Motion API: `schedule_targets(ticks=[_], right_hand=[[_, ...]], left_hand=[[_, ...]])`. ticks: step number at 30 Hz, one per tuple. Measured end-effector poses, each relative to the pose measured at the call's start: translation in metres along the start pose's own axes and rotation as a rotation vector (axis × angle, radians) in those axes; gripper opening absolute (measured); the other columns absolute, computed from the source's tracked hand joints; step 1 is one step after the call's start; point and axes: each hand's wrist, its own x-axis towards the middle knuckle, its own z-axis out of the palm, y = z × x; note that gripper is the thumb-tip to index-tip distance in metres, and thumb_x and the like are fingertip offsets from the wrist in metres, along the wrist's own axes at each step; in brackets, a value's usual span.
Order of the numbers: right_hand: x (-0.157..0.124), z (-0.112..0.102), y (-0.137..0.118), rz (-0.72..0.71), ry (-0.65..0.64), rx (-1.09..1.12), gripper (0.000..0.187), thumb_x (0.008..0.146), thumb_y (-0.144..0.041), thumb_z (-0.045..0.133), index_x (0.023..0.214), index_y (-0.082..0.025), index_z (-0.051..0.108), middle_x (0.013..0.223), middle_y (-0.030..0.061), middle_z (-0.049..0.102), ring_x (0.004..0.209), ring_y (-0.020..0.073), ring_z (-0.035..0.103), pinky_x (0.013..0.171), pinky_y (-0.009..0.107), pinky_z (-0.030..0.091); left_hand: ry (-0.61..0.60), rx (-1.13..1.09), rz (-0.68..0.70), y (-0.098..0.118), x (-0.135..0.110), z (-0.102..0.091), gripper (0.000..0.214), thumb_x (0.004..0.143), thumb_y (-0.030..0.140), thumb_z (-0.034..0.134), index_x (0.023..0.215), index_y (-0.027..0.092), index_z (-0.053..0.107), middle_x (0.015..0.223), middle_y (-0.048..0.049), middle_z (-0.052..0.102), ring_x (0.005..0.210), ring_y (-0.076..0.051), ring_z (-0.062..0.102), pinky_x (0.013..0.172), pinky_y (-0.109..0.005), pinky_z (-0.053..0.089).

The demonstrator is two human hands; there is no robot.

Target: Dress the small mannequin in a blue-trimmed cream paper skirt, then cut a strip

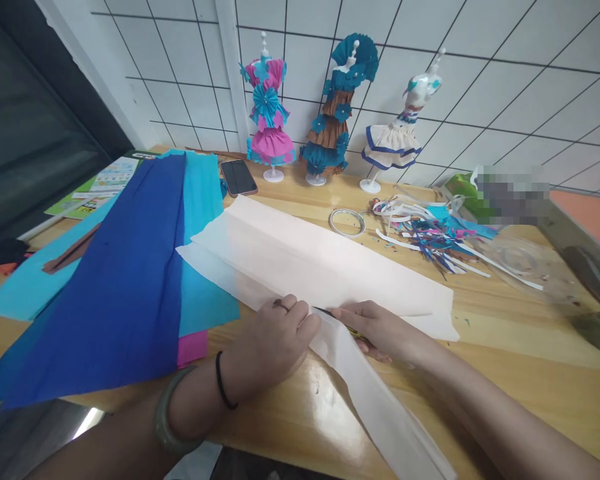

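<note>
A long folded sheet of white crepe paper [305,260] lies across the wooden table [505,347]. My left hand [273,340], with a ring and wristbands, is closed and pinches the paper's near edge. My right hand [375,327] is closed on scissors [337,319] with a dark blade and yellow-green handle, the blade lying at the paper's edge right beside my left fingers. A narrow strip of the white paper [380,400] hangs down over the table's front edge between my forearms.
Dark blue [125,287], turquoise [203,200] and pink crepe sheets lie at the left. Behind stand three small mannequins in paper dresses [269,113], a phone [239,177], a tape roll [347,222], a heap of paper scraps [430,233] and a clear bag [525,260].
</note>
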Motion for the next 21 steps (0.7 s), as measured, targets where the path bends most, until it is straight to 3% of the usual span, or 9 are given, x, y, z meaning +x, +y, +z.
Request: schedule_targets(ticks=[3,21], right_hand=[[-0.0006,0.0003,-0.0010,0.019,-0.001,0.011,0.045,0.084,-0.061,0.041,0.065,-0.020,0.041,0.048,-0.0080,0.038,0.032,0.0031,0.027,0.030,0.017,0.020],[0.0020,-0.0008,-0.0082,0.035,-0.004,-0.012,0.047,0.085,-0.062,0.038,0.067,-0.019,0.044,0.049,-0.0067,0.041,0.032,0.0033,0.029,0.031,0.018,0.019]], left_hand=[[-0.035,0.009,-0.011,-0.0028,-0.0016,0.0009,0.004,0.078,0.016,0.048,0.079,0.018,0.045,0.078,-0.0067,0.053,0.075,-0.024,0.050,0.064,-0.039,0.046],[0.054,0.103,0.106,0.0002,-0.0039,-0.0026,0.018,0.078,0.004,0.043,0.067,0.018,0.041,0.060,-0.0045,0.053,0.054,-0.020,0.051,0.045,-0.031,0.041]])
